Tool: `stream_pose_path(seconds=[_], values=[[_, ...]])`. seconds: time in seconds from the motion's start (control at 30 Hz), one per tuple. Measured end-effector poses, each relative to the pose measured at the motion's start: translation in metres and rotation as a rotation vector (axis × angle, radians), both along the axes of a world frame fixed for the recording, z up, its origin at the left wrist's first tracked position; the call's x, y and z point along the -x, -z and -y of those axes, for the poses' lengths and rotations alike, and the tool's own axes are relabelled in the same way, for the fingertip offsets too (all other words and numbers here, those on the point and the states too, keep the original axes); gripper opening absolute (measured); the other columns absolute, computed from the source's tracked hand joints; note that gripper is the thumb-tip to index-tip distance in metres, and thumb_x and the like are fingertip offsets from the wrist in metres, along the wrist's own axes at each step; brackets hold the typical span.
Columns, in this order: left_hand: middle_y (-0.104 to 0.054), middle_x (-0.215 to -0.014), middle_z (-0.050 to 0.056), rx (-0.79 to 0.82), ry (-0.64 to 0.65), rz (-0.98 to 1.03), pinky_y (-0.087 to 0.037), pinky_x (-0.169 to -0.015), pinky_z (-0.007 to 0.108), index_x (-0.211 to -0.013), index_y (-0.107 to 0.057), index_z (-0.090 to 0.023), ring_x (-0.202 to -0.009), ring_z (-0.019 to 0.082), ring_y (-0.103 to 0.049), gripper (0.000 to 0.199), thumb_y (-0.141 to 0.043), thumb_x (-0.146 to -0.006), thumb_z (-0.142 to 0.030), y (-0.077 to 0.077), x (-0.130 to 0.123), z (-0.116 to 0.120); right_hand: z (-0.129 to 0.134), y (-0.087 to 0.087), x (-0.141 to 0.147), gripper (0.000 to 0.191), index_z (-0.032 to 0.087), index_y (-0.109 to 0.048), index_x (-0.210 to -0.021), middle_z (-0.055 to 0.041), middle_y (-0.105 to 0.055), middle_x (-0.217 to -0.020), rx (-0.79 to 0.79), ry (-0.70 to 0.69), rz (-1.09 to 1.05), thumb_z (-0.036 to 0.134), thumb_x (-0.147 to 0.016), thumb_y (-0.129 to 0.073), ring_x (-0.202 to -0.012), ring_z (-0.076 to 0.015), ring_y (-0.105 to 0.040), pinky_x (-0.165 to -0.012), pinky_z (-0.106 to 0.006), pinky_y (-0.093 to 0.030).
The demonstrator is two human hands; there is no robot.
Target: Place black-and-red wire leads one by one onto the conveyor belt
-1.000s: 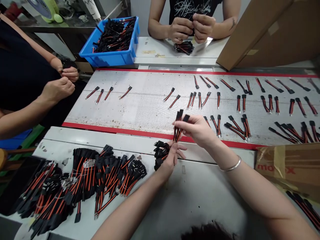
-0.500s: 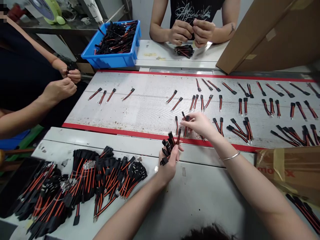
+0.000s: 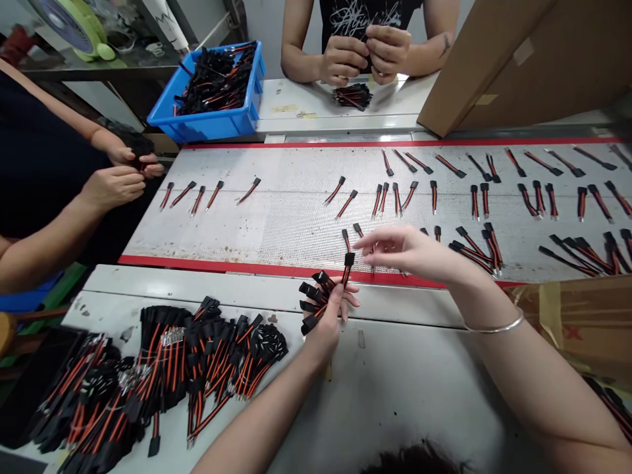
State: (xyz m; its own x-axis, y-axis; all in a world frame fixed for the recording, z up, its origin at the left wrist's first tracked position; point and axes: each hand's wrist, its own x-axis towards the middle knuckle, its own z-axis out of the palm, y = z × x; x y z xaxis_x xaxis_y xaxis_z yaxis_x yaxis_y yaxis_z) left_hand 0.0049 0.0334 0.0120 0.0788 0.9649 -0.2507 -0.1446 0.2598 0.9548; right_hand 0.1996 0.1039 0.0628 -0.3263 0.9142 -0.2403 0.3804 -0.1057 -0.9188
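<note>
My left hand [image 3: 323, 322] is shut on a small bunch of wire leads [image 3: 316, 301], each with red and black wires and a black connector. It is over the white table's edge. My right hand [image 3: 405, 250] hangs open above the conveyor belt [image 3: 276, 227], its fingers apart and holding nothing. Its fingertips are close to two single leads [image 3: 351, 236] on the belt. Rows of similar leads lie spaced across the belt. A large heap of bundled leads [image 3: 168, 375] lies on the white table [image 3: 395, 395], left of my hands.
A co-worker's hands [image 3: 118, 174] work at the left, and another person's hands [image 3: 363, 56] work across the belt above a small bunch of leads. A blue crate [image 3: 210, 92] holds more leads. Cardboard boxes [image 3: 494, 66] stand at the upper right and lower right.
My right hand pinched several leads a second ago; now it is open with none. More single leads lie on the belt near it. My left hand still holds its bunch.
</note>
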Motion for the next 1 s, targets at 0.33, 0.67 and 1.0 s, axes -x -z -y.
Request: stream_pose_path(seconds=[0.33,0.67,1.0], values=[[-0.055,-0.054,0.001,-0.187,0.055,-0.303,-0.042,-0.061,0.03,-0.052,-0.054,-0.02,-0.057,0.016,-0.052,0.056,-0.053,-0.091,-0.061,-0.002,0.008,-0.003,0.022,-0.008,0.028,0.015,0.023,-0.082,-0.103,-0.0058,-0.07,-0.093,-0.375,-0.281,-0.175,0.022,-0.092,-0.072,-0.085,-0.0161,-0.063,-0.073,-0.031,-0.051],[-0.047,-0.05,-0.002,-0.2,0.072,-0.257,-0.036,-0.056,0.029,-0.05,-0.043,-0.021,-0.051,0.013,-0.045,0.054,-0.056,-0.09,-0.055,-0.003,0.005,-0.003,0.026,-0.012,0.03,0.015,0.02,-0.081,-0.103,-0.0064,-0.069,-0.091,-0.391,-0.282,-0.144,0.019,-0.092,-0.071,-0.081,-0.0153,-0.063,-0.07,-0.029,-0.053],[-0.042,-0.047,-0.004,-0.079,0.009,-0.237,-0.033,-0.053,0.028,-0.052,-0.045,-0.021,-0.048,0.012,-0.041,0.051,-0.06,-0.085,-0.057,0.003,0.004,-0.002,0.035,-0.007,0.054,0.009,0.015,-0.073,-0.075,-0.0028,-0.064,-0.076,-0.5,0.034,-0.18,0.02,-0.082,-0.077,-0.058,-0.0078,-0.053,-0.049,-0.023,-0.044]])
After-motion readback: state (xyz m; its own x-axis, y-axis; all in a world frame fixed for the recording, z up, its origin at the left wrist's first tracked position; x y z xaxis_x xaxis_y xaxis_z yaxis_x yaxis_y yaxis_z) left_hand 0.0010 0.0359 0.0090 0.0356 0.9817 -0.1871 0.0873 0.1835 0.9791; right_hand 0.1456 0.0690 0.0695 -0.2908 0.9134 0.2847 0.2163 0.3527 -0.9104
